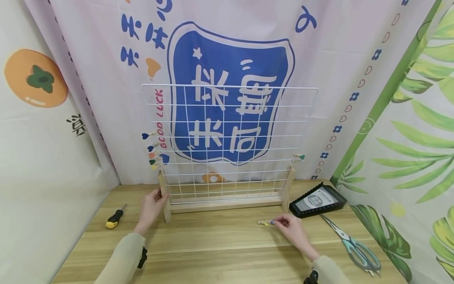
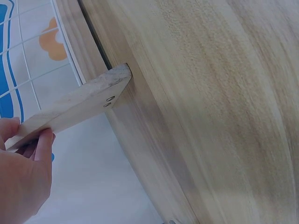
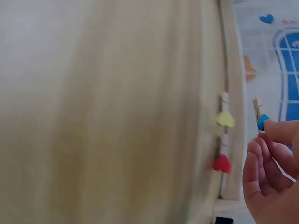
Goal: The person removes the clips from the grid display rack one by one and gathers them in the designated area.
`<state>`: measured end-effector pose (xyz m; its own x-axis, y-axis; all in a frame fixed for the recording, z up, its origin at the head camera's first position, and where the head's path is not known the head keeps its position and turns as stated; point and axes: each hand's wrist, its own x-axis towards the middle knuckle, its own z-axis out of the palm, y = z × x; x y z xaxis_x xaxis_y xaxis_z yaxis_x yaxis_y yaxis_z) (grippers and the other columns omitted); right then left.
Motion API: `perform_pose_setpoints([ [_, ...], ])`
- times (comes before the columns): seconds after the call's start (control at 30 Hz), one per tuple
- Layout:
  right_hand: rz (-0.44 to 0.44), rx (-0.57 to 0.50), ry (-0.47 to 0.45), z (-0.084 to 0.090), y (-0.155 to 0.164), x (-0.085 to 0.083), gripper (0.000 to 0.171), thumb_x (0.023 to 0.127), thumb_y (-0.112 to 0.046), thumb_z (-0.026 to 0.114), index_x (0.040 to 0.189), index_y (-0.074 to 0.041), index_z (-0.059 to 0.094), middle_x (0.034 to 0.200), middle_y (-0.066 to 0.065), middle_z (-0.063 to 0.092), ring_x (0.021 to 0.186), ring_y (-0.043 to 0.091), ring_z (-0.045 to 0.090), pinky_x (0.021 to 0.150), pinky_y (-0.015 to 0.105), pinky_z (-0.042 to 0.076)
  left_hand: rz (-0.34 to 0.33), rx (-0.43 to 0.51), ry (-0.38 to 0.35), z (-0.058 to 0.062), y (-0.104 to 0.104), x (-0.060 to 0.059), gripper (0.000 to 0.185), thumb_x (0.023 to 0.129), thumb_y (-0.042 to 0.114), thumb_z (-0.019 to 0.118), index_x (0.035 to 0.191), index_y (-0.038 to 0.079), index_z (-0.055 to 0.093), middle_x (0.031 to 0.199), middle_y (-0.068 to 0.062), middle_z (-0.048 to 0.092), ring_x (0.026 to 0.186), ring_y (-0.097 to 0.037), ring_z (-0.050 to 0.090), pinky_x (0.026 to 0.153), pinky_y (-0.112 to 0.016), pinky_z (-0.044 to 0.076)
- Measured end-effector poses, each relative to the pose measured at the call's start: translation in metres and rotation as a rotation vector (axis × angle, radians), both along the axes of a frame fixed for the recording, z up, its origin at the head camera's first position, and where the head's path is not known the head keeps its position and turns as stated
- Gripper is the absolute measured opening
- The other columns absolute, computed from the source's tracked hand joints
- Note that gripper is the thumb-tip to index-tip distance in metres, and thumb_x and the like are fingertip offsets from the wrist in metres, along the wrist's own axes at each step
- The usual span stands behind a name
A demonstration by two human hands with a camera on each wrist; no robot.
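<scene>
A white wire grid [image 1: 227, 136] stands upright in a wooden stand. My left hand [image 1: 153, 205] grips the stand's left wooden upright [image 1: 164, 197], thumb and fingers on either side of it in the left wrist view. My right hand [image 1: 292, 230] pinches a small wooden clothespin with a blue heart [image 3: 263, 122] between thumb and fingers. Close by on the table lie a clothespin with a yellow heart [image 3: 225, 118] and one with a red heart [image 3: 222, 163]. Several heart clothespins [image 1: 151, 149] hang on the grid's left edge, and a green-heart clothespin [image 1: 300, 157] is on its right.
At the table's left side lies a yellow-and-black screwdriver [image 1: 115, 219]. To the right are a black plastic tray [image 1: 340, 197] and open-bladed scissors [image 1: 358, 252] with teal handles. A printed curtain [image 1: 337, 51] hangs behind the wooden table [image 1: 213, 248].
</scene>
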<state>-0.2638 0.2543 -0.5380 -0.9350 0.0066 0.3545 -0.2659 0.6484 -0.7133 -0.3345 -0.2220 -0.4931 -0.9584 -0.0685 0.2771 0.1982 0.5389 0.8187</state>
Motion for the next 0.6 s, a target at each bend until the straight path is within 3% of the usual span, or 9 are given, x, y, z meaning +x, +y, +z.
perform_pose_setpoints([
  [0.3,0.046,0.101,-0.111,-0.013,-0.012,0.002,0.005,0.083,-0.008,0.077,0.084,-0.011,0.073,0.078,0.000,0.072,0.063,-0.004,0.054,0.057,0.013,0.049,0.005,-0.004,0.015,0.000,0.000,0.000,0.039,0.099,0.005,0.056,0.131,-0.016,0.052,0.128,-0.037,0.058,0.117,-0.047,0.062,0.097,-0.046,0.055],
  [0.6,0.093,0.158,-0.121,-0.016,-0.016,0.001,0.007,0.082,-0.007,0.077,0.083,-0.010,0.071,0.077,-0.002,0.069,0.064,-0.004,0.051,0.058,0.014,0.047,0.007,-0.006,0.011,0.001,0.000,0.001,0.038,0.099,0.006,0.057,0.130,-0.015,0.053,0.128,-0.037,0.058,0.118,-0.046,0.062,0.097,-0.046,0.055],
])
